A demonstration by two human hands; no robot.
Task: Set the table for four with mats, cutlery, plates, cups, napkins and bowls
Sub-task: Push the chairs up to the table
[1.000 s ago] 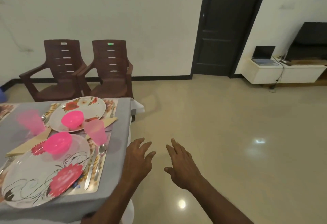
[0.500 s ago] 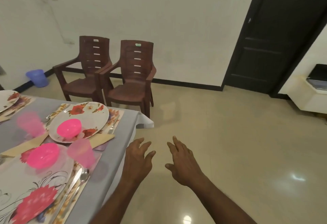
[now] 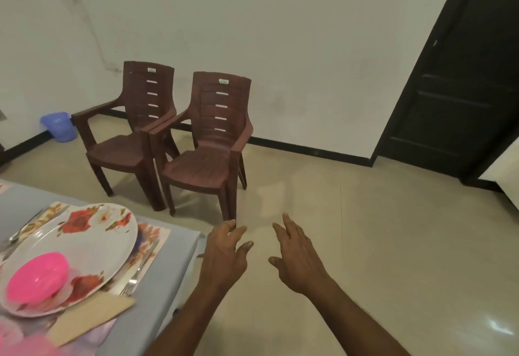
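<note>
At the lower left is the table (image 3: 174,265) with a grey cloth. On it a floral mat (image 3: 153,239) carries a white plate with red flowers (image 3: 84,237), and a pink bowl (image 3: 38,275) sits on that plate. A fork (image 3: 137,271) lies on the mat to the plate's right, more cutlery (image 3: 19,233) to its left. A beige napkin (image 3: 90,316) lies in front of the plate. My left hand (image 3: 224,257) and my right hand (image 3: 297,257) hover over the floor, right of the table corner, fingers spread and holding nothing.
Two brown plastic chairs (image 3: 207,142) stand side by side against the white wall ahead. A blue bucket (image 3: 59,126) sits on the floor at the left. A dark door (image 3: 455,88) is at the right. Beige tiled floor stretches to the right.
My view has swung left and closer to the chairs; the nearer place setting and pink cups have slid out of frame. Both hands keep the same open pose.
</note>
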